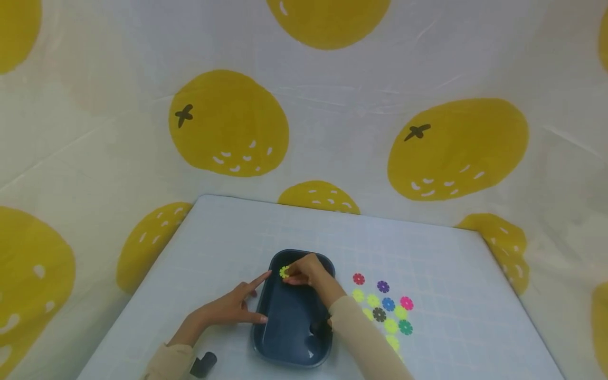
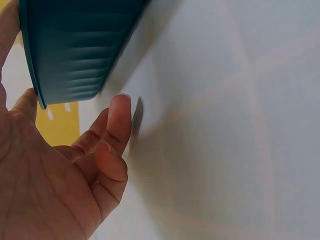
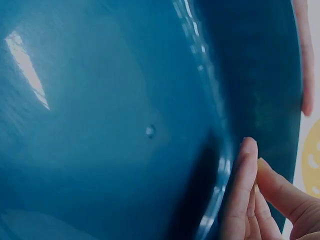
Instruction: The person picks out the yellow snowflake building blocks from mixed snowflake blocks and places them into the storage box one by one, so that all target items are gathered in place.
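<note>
A dark blue rectangular tray (image 1: pixel 287 330) with rounded corners stands on the table. Over its far left part, my right hand (image 1: pixel 306 270) pinches a yellow-green notched plastic disc (image 1: pixel 283 272) between thumb and fingers. In the right wrist view the fingertips are close to the tray's side wall, and they mostly hide the disc. My left hand (image 1: pixel 233 307) touches the tray's left rim with an outstretched index finger and thumb. Its other fingers are loosely bent below the rim in the left wrist view. Apart from the pinched disc, I see no other disc in the tray.
Right of the tray lie several loose notched discs: many yellow-green ones (image 1: pixel 390 325), a red (image 1: pixel 358 278), a purple (image 1: pixel 383 286), a blue (image 1: pixel 388 304), a pink (image 1: pixel 406 303), a black (image 1: pixel 379 315) and a green (image 1: pixel 406 327). A fruit-patterned curtain (image 1: pixel 332 126) surrounds the white table (image 1: pixel 228 232).
</note>
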The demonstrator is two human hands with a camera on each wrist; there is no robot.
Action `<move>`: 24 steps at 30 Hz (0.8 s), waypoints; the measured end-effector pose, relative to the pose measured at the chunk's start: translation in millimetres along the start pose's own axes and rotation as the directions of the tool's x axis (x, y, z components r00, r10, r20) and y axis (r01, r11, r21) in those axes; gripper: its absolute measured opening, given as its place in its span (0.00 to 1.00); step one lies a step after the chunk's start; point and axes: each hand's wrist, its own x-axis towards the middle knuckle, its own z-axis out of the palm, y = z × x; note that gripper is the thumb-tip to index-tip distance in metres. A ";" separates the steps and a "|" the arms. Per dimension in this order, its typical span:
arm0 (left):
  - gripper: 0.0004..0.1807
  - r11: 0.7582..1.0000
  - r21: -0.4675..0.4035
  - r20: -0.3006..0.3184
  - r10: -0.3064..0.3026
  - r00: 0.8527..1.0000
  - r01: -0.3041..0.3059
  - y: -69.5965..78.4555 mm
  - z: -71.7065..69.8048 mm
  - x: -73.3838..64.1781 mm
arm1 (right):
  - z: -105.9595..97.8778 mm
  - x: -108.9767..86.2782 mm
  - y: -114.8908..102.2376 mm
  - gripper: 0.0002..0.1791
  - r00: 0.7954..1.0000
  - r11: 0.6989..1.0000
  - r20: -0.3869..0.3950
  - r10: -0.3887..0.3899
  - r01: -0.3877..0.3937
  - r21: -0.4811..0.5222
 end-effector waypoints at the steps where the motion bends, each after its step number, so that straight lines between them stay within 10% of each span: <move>1: 0.57 1.000 -0.001 0.001 0.001 1.000 -0.001 0.0 -0.1 0.2 | 0.9 0.9 0.8 0.08 1.000 1.000 -0.002 0.005 -0.005 -0.001; 24: 0.57 1.000 -0.013 -0.001 0.006 1.000 -0.006 1.8 0.2 -0.4 | 15.0 2.7 5.2 0.10 0.988 0.993 -0.150 -0.028 0.010 -0.119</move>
